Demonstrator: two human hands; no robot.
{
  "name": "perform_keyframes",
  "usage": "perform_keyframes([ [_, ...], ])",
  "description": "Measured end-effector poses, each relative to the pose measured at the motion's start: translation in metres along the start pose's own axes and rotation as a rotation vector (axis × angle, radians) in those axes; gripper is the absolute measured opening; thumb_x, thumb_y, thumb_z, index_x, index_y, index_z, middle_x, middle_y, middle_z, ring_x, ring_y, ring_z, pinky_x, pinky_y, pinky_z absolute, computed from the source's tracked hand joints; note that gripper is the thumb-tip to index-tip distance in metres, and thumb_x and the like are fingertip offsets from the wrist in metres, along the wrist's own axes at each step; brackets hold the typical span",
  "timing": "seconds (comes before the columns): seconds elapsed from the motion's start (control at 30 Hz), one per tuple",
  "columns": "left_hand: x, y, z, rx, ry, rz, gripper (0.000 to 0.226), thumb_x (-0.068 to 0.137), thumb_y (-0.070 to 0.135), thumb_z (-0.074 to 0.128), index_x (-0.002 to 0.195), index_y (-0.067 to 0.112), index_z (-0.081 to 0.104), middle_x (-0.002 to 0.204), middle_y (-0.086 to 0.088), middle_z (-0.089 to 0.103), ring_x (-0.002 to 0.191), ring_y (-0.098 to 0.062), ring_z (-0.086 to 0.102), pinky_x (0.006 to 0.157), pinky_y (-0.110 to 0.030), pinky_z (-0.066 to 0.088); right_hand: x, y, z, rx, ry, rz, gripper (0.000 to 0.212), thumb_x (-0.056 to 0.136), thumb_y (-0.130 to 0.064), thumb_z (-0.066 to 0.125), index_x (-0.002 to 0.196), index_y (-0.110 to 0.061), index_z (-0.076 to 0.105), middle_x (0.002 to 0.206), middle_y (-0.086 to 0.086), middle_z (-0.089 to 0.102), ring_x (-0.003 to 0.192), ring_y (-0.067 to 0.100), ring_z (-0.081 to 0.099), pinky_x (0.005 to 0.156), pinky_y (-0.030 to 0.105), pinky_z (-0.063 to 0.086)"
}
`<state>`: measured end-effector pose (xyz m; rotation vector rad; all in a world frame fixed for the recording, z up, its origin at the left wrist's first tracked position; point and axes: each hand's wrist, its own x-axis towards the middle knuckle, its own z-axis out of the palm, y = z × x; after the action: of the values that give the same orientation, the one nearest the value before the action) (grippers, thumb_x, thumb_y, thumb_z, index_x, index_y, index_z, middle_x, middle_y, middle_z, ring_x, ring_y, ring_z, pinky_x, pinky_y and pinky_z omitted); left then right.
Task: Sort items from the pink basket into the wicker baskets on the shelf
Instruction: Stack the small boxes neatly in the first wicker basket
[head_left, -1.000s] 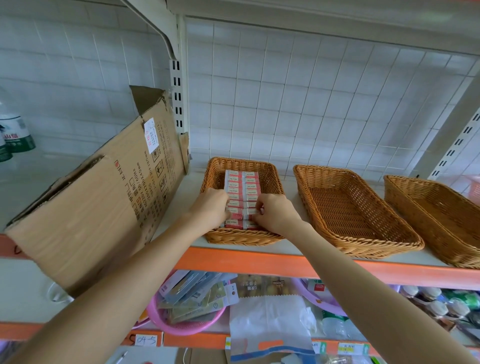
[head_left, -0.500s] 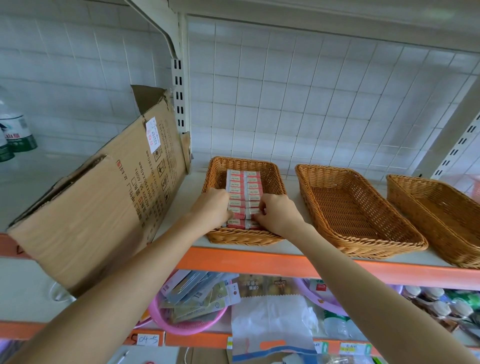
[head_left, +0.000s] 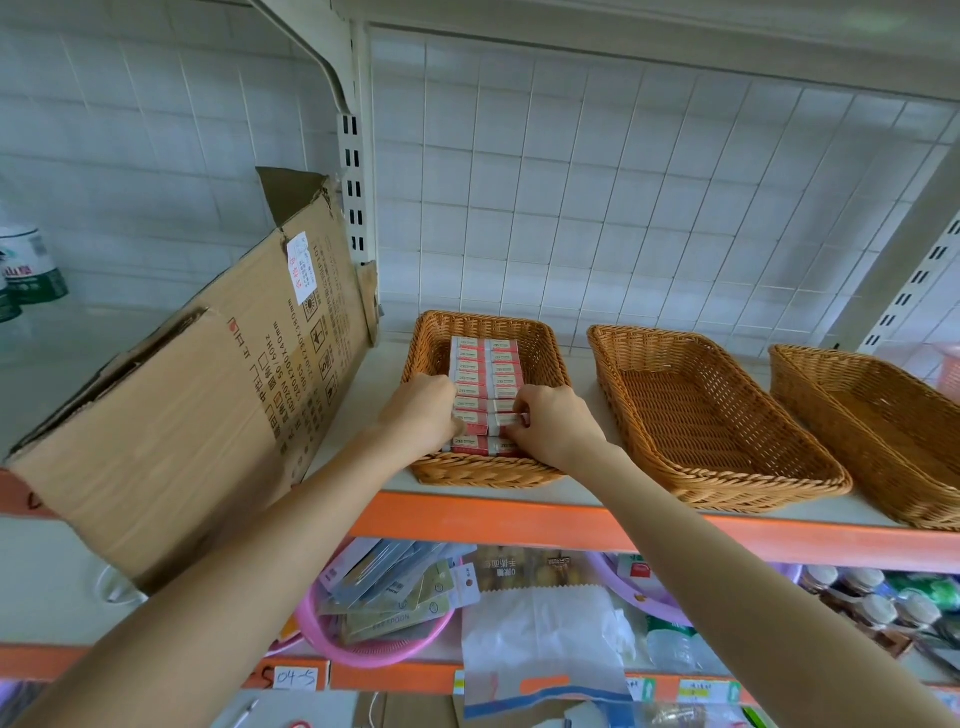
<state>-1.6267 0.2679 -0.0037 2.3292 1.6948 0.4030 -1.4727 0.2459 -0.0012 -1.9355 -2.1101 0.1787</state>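
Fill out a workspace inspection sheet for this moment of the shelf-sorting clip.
Surface: white shelf with an orange front edge, three wicker baskets in a row.
Job's things: left wicker basket holds two columns of small red-and-white boxes; middle wicker basket and right wicker basket show nothing inside; pink basket of flat packets on the shelf below.
Clutter: tilted cardboard box left of the baskets; white paper bag and bottles below.
Grips: left hand grips the left column; right hand pinches a box in the right column.
Cables: thin white loop under the cardboard box, unclear what.
Surroundings: white tiled wall, slotted upright.
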Motion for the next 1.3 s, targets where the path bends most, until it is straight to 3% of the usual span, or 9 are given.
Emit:
perform_keyframes([
  [0.07,0.000,0.000,-0.001,-0.006,-0.010,-0.001,0.020,0.088,0.013,0.063,0.071,0.009,0.052,0.062,-0.001,0.049,0.050,-0.012,0.040,0.044,-0.021,0.029,-0.001,0.000,0.000,0.006,-0.001,-0.003,0.019,0.087,-0.022,0.054,0.099,-0.008,0.056,0.095,0.011,0.063,0.088,0.030,0.059,0.067,0.032,0.047],
  [0.13,0.000,-0.002,-0.005,-0.026,-0.012,0.016,0.008,0.087,0.013,0.064,0.088,0.005,0.063,0.081,-0.006,0.064,0.060,-0.014,0.050,0.047,-0.020,0.036,-0.001,0.000,-0.002,0.013,0.000,-0.011,0.021,0.086,-0.021,0.055,0.101,-0.007,0.057,0.097,0.011,0.063,0.090,0.030,0.058,0.068,0.031,0.046],
  [0.2,-0.001,0.000,-0.009,-0.032,-0.014,0.029,0.024,0.086,0.014,0.065,0.107,0.003,0.064,0.103,-0.008,0.067,0.075,-0.015,0.057,0.056,-0.018,0.041,-0.002,0.001,-0.006,0.042,0.011,-0.008,0.027,0.085,-0.021,0.058,0.109,-0.008,0.057,0.104,0.010,0.062,0.095,0.028,0.057,0.074,0.032,0.045],
  [0.27,-0.003,0.001,-0.012,-0.022,-0.002,0.038,0.037,0.087,0.014,0.065,0.122,0.004,0.058,0.120,-0.009,0.062,0.098,-0.020,0.060,0.075,-0.021,0.044,-0.003,0.005,-0.011,0.094,0.049,-0.010,0.033,0.085,-0.020,0.060,0.115,-0.010,0.056,0.112,0.010,0.059,0.099,0.027,0.056,0.079,0.031,0.045],
  [0.37,-0.005,0.005,-0.011,0.010,0.038,0.067,0.050,0.090,0.019,0.062,0.135,0.005,0.047,0.134,-0.009,0.052,0.121,-0.022,0.050,0.094,-0.027,0.041,-0.005,0.014,-0.022,0.117,0.137,-0.022,0.034,0.086,-0.015,0.058,0.119,-0.010,0.055,0.118,0.010,0.056,0.103,0.026,0.055,0.079,0.027,0.042],
  [0.57,-0.010,0.034,-0.003,0.021,0.074,0.139,0.044,0.096,0.029,0.050,0.134,0.008,0.048,0.133,-0.008,0.053,0.119,-0.022,0.051,0.094,-0.033,0.045,-0.017,0.050,-0.039,0.069,0.215,0.002,0.042,0.088,-0.015,0.054,0.129,-0.007,0.049,0.131,0.012,0.049,0.124,0.032,0.040,0.100,0.035,0.035],
  [0.7,-0.014,0.078,0.010,0.031,0.097,0.182,0.045,0.097,0.037,0.044,0.134,0.012,0.048,0.131,-0.007,0.053,0.120,-0.023,0.048,0.095,-0.037,0.044,-0.040,0.085,-0.048,-0.052,0.196,0.010,0.043,0.090,-0.024,0.050,0.131,-0.009,0.046,0.129,0.011,0.048,0.119,0.036,0.041,0.100,0.040,0.034],
  [0.87,-0.017,0.154,0.034,0.070,0.099,0.248,0.047,0.098,0.042,0.038,0.136,0.014,0.044,0.133,-0.008,0.048,0.123,-0.026,0.044,0.092,-0.036,0.041,-0.089,0.144,-0.069,-0.149,0.140,0.110,0.047,0.095,-0.036,0.043,0.138,-0.018,0.039,0.139,0.006,0.040,0.126,0.032,0.034,0.103,0.042,0.034],
  [1.3,-0.041,0.380,0.128,0.056,0.067,0.495,0.046,0.096,0.043,0.039,0.131,0.014,0.046,0.130,-0.008,0.049,0.122,-0.027,0.043,0.095,-0.036,0.041,-0.255,0.337,-0.132,-0.195,0.144,0.367,0.045,0.094,-0.037,0.043,0.135,-0.017,0.039,0.135,0.008,0.041,0.124,0.030,0.035,0.097,0.039,0.034],
])
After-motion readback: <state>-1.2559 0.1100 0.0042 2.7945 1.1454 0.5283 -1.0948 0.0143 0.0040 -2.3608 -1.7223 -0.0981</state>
